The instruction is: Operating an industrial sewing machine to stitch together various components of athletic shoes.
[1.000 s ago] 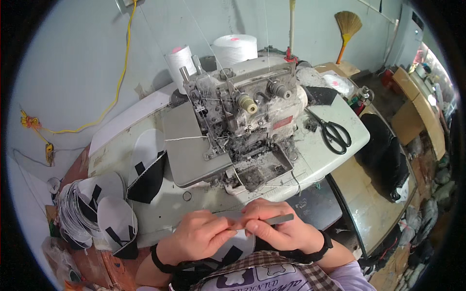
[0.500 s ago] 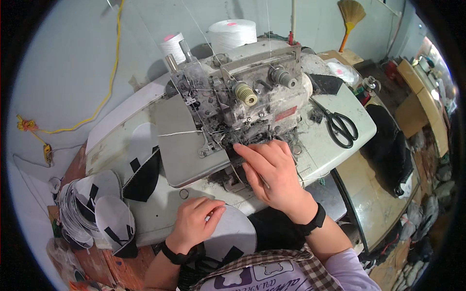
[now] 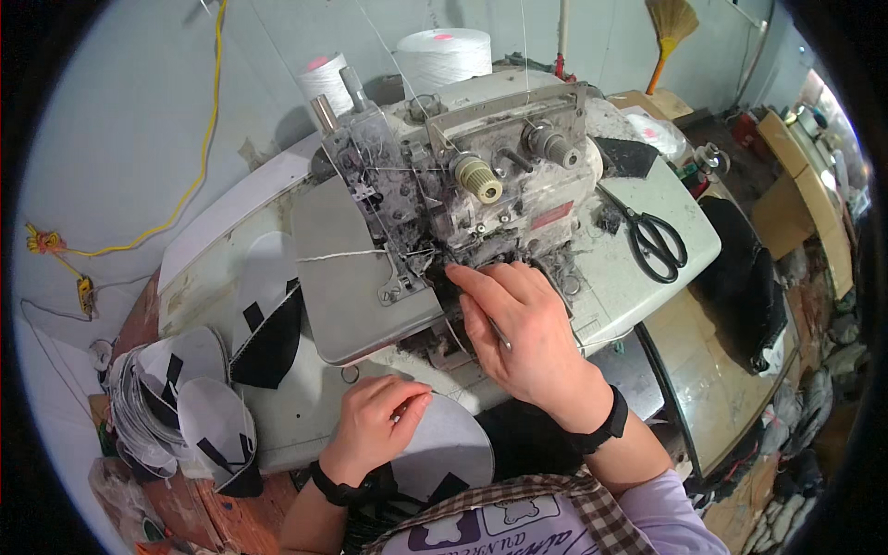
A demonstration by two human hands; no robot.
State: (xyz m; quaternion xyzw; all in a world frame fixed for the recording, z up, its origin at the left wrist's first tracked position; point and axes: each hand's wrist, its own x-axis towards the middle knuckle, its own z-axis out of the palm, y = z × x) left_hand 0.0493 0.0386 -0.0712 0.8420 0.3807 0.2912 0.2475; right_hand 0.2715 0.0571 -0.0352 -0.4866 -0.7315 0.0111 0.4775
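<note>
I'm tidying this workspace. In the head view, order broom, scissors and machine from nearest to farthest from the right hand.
1. Machine: just ahead of the right hand.
2. Scissors: right of the machine.
3. Broom: background, upper right.

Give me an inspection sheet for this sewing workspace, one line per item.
Surface: pale table, with brownish marks toward its far left.
Job's things: sewing machine, thickly dusty; thin metal tool, mostly hidden.
Clutter: black scissors beside a dark lint clump; stacked white-and-black pieces at left.
Hands: right hand holds the tool at the machine's front; left hand is beside a white piece, cannot tell whether it holds anything.
Cables: yellow cord along the left wall.
Surroundings: broom behind; cardboard at right.
</note>
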